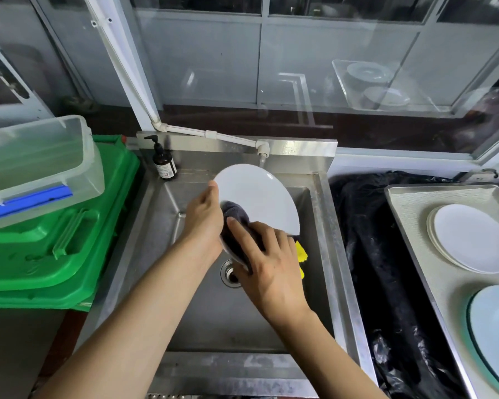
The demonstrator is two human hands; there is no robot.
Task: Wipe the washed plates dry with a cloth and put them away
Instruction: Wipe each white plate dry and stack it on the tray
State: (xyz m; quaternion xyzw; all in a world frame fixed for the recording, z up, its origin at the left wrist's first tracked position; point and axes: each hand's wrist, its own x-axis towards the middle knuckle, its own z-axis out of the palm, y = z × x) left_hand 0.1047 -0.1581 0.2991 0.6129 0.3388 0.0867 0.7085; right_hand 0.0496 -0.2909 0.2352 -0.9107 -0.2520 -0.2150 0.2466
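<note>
Stainless steel sink [323, 226]: basin holds a drain at its floor and a yellow item [299, 251], mostly hidden behind the right hand, type not determinable. Green bin lid [69, 240] at left, carrying a clear plastic tub [41, 168] with a blue clip; contents of tub not discernible. Metal tray [409, 226] at right holds a stack of white plates [470, 237] toward its far end and a pale blue plate with a dark rim [496, 321] at the near end, partly out of frame. Black plastic sheeting [372, 254] lies between sink and tray. White plate [260, 194] is held tilted above the basin, well apart from the stack. Left hand [203, 217] grips the plate's left rim, thumb on the upper face, fingers hidden behind. Right hand [271, 263] presses a dark grey cloth [235, 217] against the plate's lower face, fingers curled over the cloth. Brown pump bottle [164, 164] stands on the sink's rear left corner; label present, writing too small to read
</note>
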